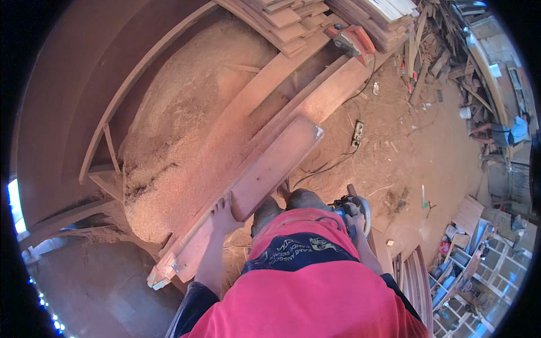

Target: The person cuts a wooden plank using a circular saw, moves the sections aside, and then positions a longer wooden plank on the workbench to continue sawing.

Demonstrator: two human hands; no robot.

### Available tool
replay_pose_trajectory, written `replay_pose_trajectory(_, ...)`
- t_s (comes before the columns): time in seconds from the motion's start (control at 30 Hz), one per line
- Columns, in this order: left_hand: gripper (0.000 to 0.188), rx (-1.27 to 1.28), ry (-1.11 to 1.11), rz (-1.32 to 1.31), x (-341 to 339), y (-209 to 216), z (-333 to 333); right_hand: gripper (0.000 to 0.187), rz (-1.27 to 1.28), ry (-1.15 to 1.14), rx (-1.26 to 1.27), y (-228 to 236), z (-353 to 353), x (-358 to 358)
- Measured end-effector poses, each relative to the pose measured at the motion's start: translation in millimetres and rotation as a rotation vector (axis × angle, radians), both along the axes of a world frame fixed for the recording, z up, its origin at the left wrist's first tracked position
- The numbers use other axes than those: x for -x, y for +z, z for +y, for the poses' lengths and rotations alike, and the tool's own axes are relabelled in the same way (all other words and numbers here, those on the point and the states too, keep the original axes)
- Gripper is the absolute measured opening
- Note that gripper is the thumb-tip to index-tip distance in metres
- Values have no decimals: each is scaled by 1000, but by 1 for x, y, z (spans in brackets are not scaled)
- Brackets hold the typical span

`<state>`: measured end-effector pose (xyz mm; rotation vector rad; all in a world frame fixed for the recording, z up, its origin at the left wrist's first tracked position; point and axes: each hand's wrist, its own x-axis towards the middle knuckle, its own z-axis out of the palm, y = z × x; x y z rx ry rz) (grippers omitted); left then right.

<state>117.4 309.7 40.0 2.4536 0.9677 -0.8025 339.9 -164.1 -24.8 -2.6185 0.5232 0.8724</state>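
Note:
A thick reddish plank (275, 169) with rounded ends lies slantwise across a longer wooden beam (191, 248). My left hand (224, 217) rests at the plank's near end, fingers spread over the wood and not wrapped round it. On my right side, my right hand (355, 218) is closed round the handle of a circular saw (366, 213) with a blue body and a round metal guard. The saw is beside my right leg, apart from the plank, and partly hidden by my hand and shirt.
An orange power tool (358, 43) sits on the far beams near stacked boards (282, 22). Sawdust (186, 107) is heaped at left. A socket strip (358, 133) and cable lie on the floor. Offcuts (434, 67) are piled far right; a cluttered rack (468, 270) stands near right.

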Motion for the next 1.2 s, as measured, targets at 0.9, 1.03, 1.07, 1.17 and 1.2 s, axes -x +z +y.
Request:
replay_pose_trajectory(0.9,79,-81,163,-199,109,5,74,57,-69,264,13,-6,58,74)
replay_pose_trajectory(1.03,82,-60,156,-185,155,11,84,57,-100,114,-65,-20,49,81)
replay_pose_trajectory(1.07,82,-60,157,-187,163,8,85,57,-119,86,-66,-21,45,83)
replay_pose_trajectory(1.17,81,-76,192,-122,184,3,84,58,-115,46,-43,-20,37,76)
replay_pose_trajectory(1.2,81,-96,173,-127,183,4,87,59,-95,33,-32,-20,42,70)
